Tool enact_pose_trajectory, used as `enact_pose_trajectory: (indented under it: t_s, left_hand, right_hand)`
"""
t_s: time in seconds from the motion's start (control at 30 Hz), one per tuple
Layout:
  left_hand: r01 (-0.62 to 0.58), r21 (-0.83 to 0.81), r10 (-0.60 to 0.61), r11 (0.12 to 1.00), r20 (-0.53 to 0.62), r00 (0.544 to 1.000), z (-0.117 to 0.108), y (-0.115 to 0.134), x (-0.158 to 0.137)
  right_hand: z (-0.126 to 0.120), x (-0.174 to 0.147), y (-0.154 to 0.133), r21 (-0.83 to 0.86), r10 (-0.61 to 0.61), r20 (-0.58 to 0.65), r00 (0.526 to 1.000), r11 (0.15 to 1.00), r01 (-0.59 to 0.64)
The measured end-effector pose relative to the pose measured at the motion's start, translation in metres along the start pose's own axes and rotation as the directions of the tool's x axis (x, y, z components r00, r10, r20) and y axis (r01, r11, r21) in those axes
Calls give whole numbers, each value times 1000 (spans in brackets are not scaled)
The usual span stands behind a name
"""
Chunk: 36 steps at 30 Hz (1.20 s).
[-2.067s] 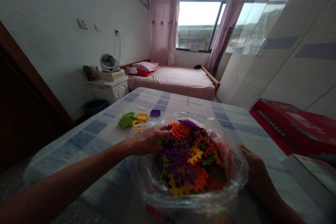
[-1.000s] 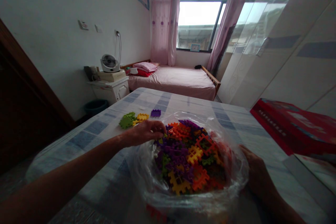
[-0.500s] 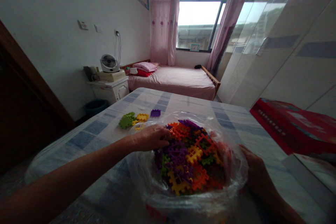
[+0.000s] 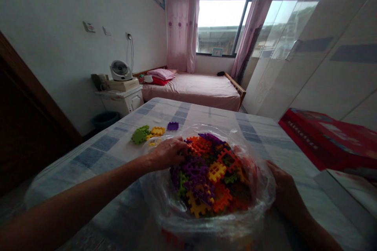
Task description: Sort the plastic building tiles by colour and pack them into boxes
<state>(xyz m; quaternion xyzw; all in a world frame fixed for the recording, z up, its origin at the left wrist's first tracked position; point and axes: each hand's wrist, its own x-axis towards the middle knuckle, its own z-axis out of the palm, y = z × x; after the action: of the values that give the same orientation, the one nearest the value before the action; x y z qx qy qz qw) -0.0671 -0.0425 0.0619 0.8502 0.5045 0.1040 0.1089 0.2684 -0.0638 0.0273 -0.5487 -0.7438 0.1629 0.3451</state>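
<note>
A clear plastic bag [image 4: 165, 208] stands wide open on the table, filled with interlocking plastic pieces [image 4: 216, 171] in purple, orange, yellow and green. My left hand [image 4: 169, 152] reaches over the bag's left rim, its fingers curled down at the purple and orange pieces. What lies between those fingertips is hidden. At the right side of the bag, my right hand [image 4: 281, 182] grips the plastic, with most of its fingers out of sight. Left of the bag on the cloth lie several green pieces [image 4: 140, 135], yellow pieces [image 4: 158, 130] and one purple piece [image 4: 172, 126].
A blue-and-white checked cloth covers the table [image 4: 97, 160]. On the right are a red box [image 4: 330, 137] and a white box [image 4: 347, 192]. Beyond the table stand a bed [image 4: 200, 90], a bedside cabinet [image 4: 129, 100] with a fan [image 4: 120, 70], and a bin [image 4: 105, 119].
The view has shifted very slightly. My left hand stays at the pieces by the bag's left rim, with little movement. My right hand remains at the bag's right side.
</note>
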Motion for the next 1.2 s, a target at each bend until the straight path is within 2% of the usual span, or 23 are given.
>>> enact_pose_trajectory:
  t_s: [0.17,0.3,0.47,0.57,0.67,0.83,0.97,1.07,1.2]
  left_hand:
    - [13,-19,-14,1000,-68,998,-1,2,-9]
    - [68,-53,-76,996,-172,982,-3,6,-17]
    - [47,-124,-79,991,-269,960,-12,2,-20]
    - [84,-209,-151,974,-330,932,-20,-5,-21]
    - [143,-325,-253,935,-329,910,-29,-17,-18]
    - [145,-464,-330,874,-347,878,-42,-46,5]
    - [202,-398,-371,895,-411,833,-46,-71,38]
    - [267,-340,-397,902,-407,823,-44,-84,60]
    - [281,-244,-363,928,-432,826,-45,-75,63]
  right_hand:
    - [0,0,0,10,-22,-6,1000,1000,22]
    - [0,0,1,33,-20,4,1000,999,20]
    - [-1,0,0,18,-20,-12,1000,1000,20]
    - [-1,0,0,11,-22,-17,1000,1000,22]
    - [0,0,0,16,-23,-10,1000,1000,23]
    - [1,0,2,23,-12,1,1000,1000,12]
    - [1,1,6,15,-9,4,1000,1000,9]
    - [1,1,6,12,-20,-8,1000,1000,20]
    - [0,0,4,30,1,1,1000,1000,-1]
